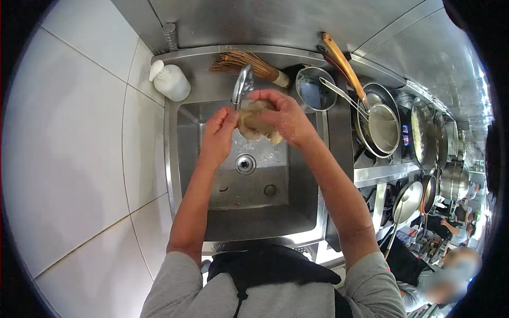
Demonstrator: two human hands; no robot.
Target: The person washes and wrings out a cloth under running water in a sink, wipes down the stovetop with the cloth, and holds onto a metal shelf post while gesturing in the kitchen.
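Note:
Both of my hands hold a pale brownish, wet piece of food under the tap point(243, 85), above the steel sink point(238, 225). My left hand point(218, 135) pinches the left edge of the food piece point(253, 123). On the other side my right hand point(289, 119) grips it, fingers bent over its top. What exactly the food is, I cannot make out. Water splashes on the sink floor below, near the drain point(245, 164).
A white pump bottle point(172, 82) stands at the back left. Behind the tap lies a bundled twig brush point(246, 64). A pot point(315, 89), a strainer point(384, 127) and several pans are at the right. Farther right, a co-worker point(435, 286) is near the stoves.

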